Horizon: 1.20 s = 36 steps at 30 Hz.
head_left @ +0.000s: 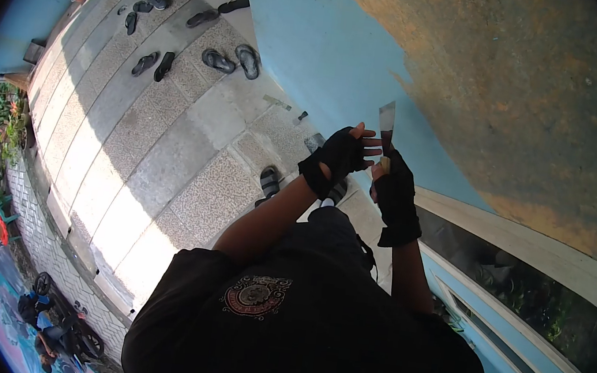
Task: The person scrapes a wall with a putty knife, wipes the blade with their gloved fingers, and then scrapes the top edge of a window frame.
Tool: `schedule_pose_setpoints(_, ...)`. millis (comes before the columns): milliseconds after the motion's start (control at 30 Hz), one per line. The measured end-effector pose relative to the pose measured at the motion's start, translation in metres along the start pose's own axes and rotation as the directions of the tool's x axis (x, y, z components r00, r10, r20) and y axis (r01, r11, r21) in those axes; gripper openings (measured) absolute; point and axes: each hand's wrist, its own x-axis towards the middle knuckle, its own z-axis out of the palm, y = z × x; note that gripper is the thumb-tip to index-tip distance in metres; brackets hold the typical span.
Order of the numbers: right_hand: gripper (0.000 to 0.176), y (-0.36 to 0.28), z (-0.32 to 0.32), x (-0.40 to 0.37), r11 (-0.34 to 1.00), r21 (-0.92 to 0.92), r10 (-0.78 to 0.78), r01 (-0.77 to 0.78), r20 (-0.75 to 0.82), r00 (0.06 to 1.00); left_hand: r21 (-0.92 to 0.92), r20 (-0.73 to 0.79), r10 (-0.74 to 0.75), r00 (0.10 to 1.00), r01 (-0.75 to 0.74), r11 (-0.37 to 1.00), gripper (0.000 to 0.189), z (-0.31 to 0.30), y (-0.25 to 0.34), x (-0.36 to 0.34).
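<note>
My right hand [395,194], in a black fingerless glove, is wrapped around the handle of a putty knife [387,119]. Its flat metal blade points up, away from my body, and a bit of pale handle shows at my thumb. My left hand [344,156], gloved the same way, is open beside it, with fingers stretched toward the base of the blade. Right of both hands rises a light blue wall [316,34] with a large brown patch [515,93] where the blue is absent.
Several dark sandals [218,60] lie scattered over the tiled floor [218,185]. A small dark-ended tool [303,115] rests near the wall's foot. A window [524,275] with a pale frame is at right. Beyond the floor's far left edge, a person sits by a motorcycle [69,322].
</note>
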Motion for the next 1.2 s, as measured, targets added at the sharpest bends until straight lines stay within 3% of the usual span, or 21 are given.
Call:
schedule_pose_setpoints(33,0.059,0.000,-0.010,0.002,0.989,-0.138,-0.062,0.059,-0.014,0.998,0.020,0.000,-0.004,1.000,0.004,1.000,0.057,0.001,0.005,-0.010)
schedule_pose_setpoints(100,0.059,-0.052,-0.031,0.006,0.972,0.156,0.163,-0.179,0.108,0.981,0.230,-0.142,0.103,0.984,-0.069,0.971,0.049,0.007,0.017,-0.030)
schedule_pose_setpoints(167,0.059,-0.059,-0.030,0.032,0.960,0.255,0.111,-0.114,0.027,0.993,0.230,-0.151,0.107,0.983,-0.070,0.971,0.044,0.006,0.030,-0.041)
schedule_pose_setpoints(233,0.057,-0.043,-0.022,0.074,0.966,0.194,0.159,-0.168,0.064,0.985,0.338,-0.208,0.194,0.959,-0.116,0.934,0.041,0.017,0.044,-0.054)
schedule_pose_setpoints(300,0.057,0.009,0.020,0.106,0.959,-0.277,-0.068,0.055,-0.036,0.997,0.356,-0.159,0.233,0.959,-0.164,0.920,0.039,0.010,0.050,-0.062)
schedule_pose_setpoints(333,0.057,-0.019,0.028,0.082,0.927,-0.367,-0.084,0.080,0.004,0.996,0.355,-0.170,0.269,0.948,-0.196,0.914,0.037,0.009,0.054,-0.066)
schedule_pose_setpoints(367,0.055,0.004,0.036,0.078,0.882,-0.411,-0.260,0.230,-0.016,0.966,0.351,-0.179,0.308,0.934,-0.232,0.907,0.035,0.009,0.059,-0.069)
schedule_pose_setpoints(433,0.054,-0.033,0.022,0.041,0.982,-0.029,0.190,-0.187,0.119,0.975,0.317,-0.167,0.299,0.940,-0.236,0.919,0.032,0.000,0.066,-0.076)
schedule_pose_setpoints(500,0.054,-0.050,0.004,0.010,0.992,0.076,0.103,-0.103,-0.004,0.995,0.339,-0.211,0.324,0.922,-0.242,0.909,0.030,-0.001,0.072,-0.088)
schedule_pose_setpoints(567,0.053,-0.075,-0.024,0.000,0.966,0.220,0.145,-0.136,-0.023,0.989,0.330,-0.197,0.325,0.925,-0.249,0.910,0.028,-0.005,0.074,-0.091)
schedule_pose_setpoints(633,0.051,-0.066,-0.041,0.021,0.959,0.279,0.090,-0.055,-0.117,0.989,0.345,-0.198,0.337,0.920,-0.257,0.903,0.028,0.002,0.074,-0.095)
schedule_pose_setpoints(700,0.049,-0.051,-0.040,0.039,0.969,0.237,0.068,-0.063,-0.013,0.998,0.376,-0.175,0.349,0.921,-0.265,0.888,0.029,0.009,0.069,-0.094)
schedule_pose_setpoints(733,0.048,-0.037,-0.018,0.047,0.994,-0.044,-0.102,0.096,-0.152,0.983,0.404,-0.151,0.353,0.924,-0.268,0.875,0.031,0.014,0.067,-0.092)
schedule_pose_setpoints(767,0.047,-0.022,0.001,0.056,0.917,-0.339,-0.299,0.210,-0.237,0.924,0.404,-0.146,0.361,0.921,-0.278,0.872,0.031,0.022,0.065,-0.091)
schedule_pose_setpoints(833,0.049,0.013,0.030,0.065,0.633,-0.545,-0.738,0.550,-0.209,0.641,0.515,-0.184,0.343,0.921,-0.206,0.832,0.035,0.042,0.061,-0.090)
schedule_pose_setpoints(900,0.053,0.000,0.036,0.033,0.962,-0.083,-0.269,0.261,-0.102,0.958,0.488,-0.135,0.300,0.944,-0.200,0.849,0.042,0.027,0.045,-0.074)
schedule_pose_setpoints(933,0.052,-0.003,0.034,0.021,0.992,0.010,-0.122,0.123,-0.081,0.989,0.460,-0.103,0.280,0.955,-0.204,0.864,0.041,0.020,0.035,-0.065)
schedule_pose_setpoints(967,0.052,-0.008,0.029,0.009,0.993,0.008,-0.119,0.120,-0.073,0.990,0.428,-0.075,0.259,0.963,-0.203,0.880,0.039,0.016,0.025,-0.057)
schedule_pose_setpoints(1033,0.044,-0.015,0.018,-0.007,0.913,0.407,0.041,-0.043,0.013,0.999,0.474,-0.079,0.212,0.974,-0.150,0.867,0.041,0.019,0.015,-0.043)
schedule_pose_setpoints(1067,0.036,-0.009,0.015,-0.010,0.876,0.482,-0.005,0.013,-0.016,1.000,0.461,0.001,0.218,0.976,-0.194,0.866,0.041,0.024,0.009,-0.035)
schedule_pose_setpoints(1200,0.031,-0.002,-0.019,-0.016,0.909,0.418,0.003,-0.014,0.025,1.000,0.452,0.145,0.267,0.953,-0.303,0.839,0.050,0.050,-0.005,0.001)
